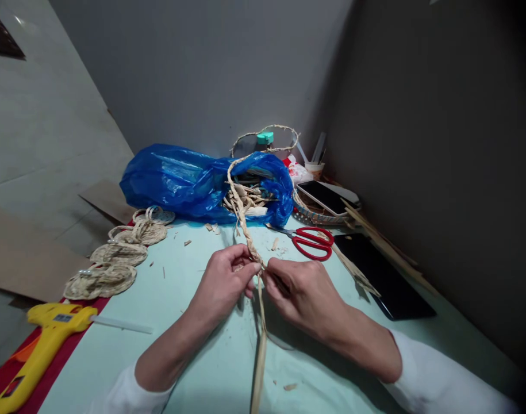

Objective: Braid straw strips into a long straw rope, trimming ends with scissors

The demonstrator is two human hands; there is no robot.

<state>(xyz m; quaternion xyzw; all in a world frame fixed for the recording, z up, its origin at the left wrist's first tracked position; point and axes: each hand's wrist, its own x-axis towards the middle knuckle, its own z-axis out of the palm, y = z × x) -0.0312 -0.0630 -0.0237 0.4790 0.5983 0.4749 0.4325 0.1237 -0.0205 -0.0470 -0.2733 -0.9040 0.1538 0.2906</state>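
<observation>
Lying at the far left, a yellow glue gun point(58, 323) points its clear glue stick point(123, 325) to the right, over the pale green tabletop point(168, 374). Beyond it, small braided sandals point(118, 253) form a row along the table's left edge, running away from the viewer. Next comes a blue plastic bag point(172, 178), its open mouth facing right and showing dry husk pieces point(254, 202). Nearer, the left hand point(226, 279) pinches the lower end of a plant-fibre braid point(248, 236). The braid rises past the bag's mouth and curls into a loop near a green-capped bottle point(265, 138); a loose strip point(261, 345) hangs below the fingers. Close beside the left hand, the right hand point(303, 290) has its fingers closed at the braid's working end. Farther right are red-handled scissors point(313, 242), a smartphone point(327, 197) resting on a shallow basket point(308, 215), and a black tablet point(383, 276) with dry husk strips point(353, 269) partly over it.
</observation>
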